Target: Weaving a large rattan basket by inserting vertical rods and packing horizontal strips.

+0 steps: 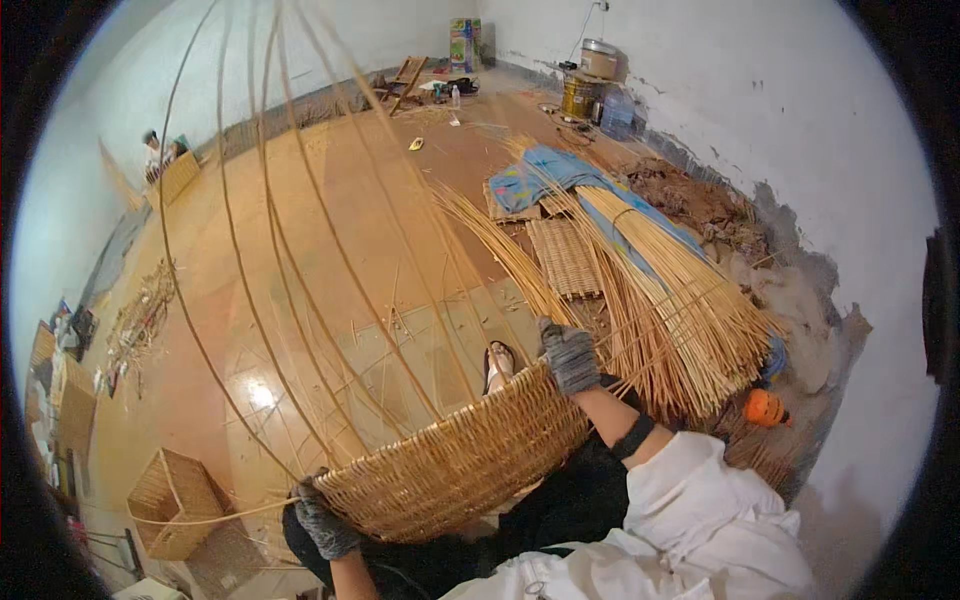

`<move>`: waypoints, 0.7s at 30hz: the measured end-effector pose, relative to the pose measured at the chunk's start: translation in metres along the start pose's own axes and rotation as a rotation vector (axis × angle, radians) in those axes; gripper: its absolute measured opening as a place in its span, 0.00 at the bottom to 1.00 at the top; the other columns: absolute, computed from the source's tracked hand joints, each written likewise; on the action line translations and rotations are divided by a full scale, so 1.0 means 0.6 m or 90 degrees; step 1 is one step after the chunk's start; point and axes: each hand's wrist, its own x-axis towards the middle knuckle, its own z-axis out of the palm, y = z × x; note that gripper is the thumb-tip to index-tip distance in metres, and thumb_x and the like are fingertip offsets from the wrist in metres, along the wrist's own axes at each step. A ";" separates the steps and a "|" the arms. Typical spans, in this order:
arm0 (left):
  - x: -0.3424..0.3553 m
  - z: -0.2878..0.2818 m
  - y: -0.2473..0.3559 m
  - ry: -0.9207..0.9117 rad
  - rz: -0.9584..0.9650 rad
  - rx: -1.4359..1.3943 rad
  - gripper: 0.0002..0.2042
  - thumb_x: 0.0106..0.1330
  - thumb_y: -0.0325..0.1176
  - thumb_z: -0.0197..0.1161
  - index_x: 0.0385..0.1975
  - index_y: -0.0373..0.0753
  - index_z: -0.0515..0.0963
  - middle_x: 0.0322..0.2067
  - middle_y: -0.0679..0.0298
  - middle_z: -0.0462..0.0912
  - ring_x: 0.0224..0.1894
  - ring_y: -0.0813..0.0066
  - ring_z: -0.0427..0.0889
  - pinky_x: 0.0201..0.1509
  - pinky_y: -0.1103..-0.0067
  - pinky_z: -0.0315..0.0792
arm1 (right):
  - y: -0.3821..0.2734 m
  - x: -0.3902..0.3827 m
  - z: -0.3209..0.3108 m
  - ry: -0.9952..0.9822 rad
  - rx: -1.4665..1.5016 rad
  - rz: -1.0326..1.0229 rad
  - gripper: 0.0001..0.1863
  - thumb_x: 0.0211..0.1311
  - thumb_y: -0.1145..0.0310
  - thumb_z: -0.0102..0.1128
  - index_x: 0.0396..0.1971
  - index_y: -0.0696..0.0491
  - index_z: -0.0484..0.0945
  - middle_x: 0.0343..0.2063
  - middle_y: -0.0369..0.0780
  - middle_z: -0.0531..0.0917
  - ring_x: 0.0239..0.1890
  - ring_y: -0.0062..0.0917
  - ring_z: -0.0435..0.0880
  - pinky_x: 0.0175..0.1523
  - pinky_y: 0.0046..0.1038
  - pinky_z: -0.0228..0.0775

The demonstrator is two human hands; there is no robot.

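A half-woven wicker basket [460, 455] lies across my lap, its long wall curving from lower left to upper right. Tall bare willow rods rise from its far side and bend up toward the top left. My left hand [328, 522], in a grey knitted glove, is closed around the left end of the weave; a loose rod [215, 517] sticks out leftward beside it. At the right end my gloved right hand [570, 360] grips the rim, thumb uppermost. The undersides of both grips are hidden.
A large bundle of peeled rods [680, 300], partly under a blue cloth [545, 178], lies at right beside a woven panel [565, 258]. A finished box basket [172, 505] stands at left. Far left, another person [155, 150] sits behind a basket. An orange object [765, 408] lies right.
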 end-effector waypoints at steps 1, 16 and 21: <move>-0.007 0.008 -0.001 0.004 -0.008 -0.003 0.14 0.62 0.43 0.51 0.33 0.37 0.74 0.29 0.64 0.78 0.31 0.73 0.76 0.38 0.77 0.71 | 0.018 0.010 -0.009 -0.002 -0.009 0.003 0.20 0.60 0.57 0.42 0.24 0.56 0.77 0.16 0.44 0.77 0.19 0.32 0.76 0.24 0.31 0.65; 0.074 0.082 0.092 -0.095 0.183 0.182 0.15 0.64 0.44 0.47 0.31 0.38 0.73 0.30 0.67 0.76 0.34 0.78 0.73 0.38 0.80 0.67 | -0.062 -0.023 -0.140 -0.175 0.001 -0.334 0.16 0.45 0.56 0.64 0.25 0.54 0.76 0.22 0.37 0.78 0.28 0.25 0.76 0.35 0.26 0.68; 0.124 0.126 0.053 -0.139 0.244 0.090 0.12 0.64 0.40 0.47 0.33 0.39 0.72 0.30 0.64 0.77 0.34 0.78 0.73 0.39 0.81 0.66 | -0.076 0.047 -0.154 -0.118 -0.024 -0.297 0.24 0.61 0.50 0.40 0.26 0.55 0.77 0.23 0.40 0.78 0.30 0.27 0.76 0.39 0.28 0.66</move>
